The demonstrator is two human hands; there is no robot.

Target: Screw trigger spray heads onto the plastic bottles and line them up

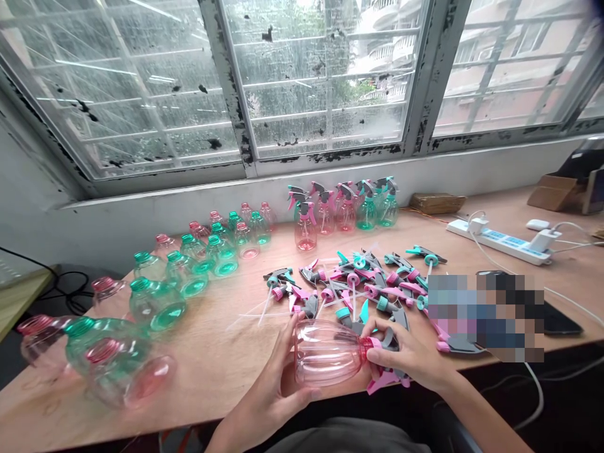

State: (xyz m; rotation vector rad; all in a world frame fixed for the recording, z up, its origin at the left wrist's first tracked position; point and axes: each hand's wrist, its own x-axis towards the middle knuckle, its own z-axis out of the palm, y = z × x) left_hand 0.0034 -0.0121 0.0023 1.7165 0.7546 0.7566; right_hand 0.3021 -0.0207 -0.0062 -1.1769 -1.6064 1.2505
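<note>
A clear pink spray bottle (328, 353) lies on its side in the air over the table's front edge, its neck pointing right. My left hand (278, 384) is wrapped round its base end. At the neck, my right hand (408, 352) pinches the pink collar of a trigger sprayer (374, 344), which sits against the bottle's mouth. The fingers partly hide that sprayer's grey body. Just beyond both hands spreads a heap of loose trigger sprayers (353, 280) in pink, teal and grey, with thin clear tubes.
Open pink and green bottles (158, 302) stand in rows at the left. Several bottles with sprayers fitted (346, 211) stand by the window wall. To the right are a white power strip (500, 241) with cables, a dark phone (561, 318) and a cardboard box (436, 202). One patch is pixelated.
</note>
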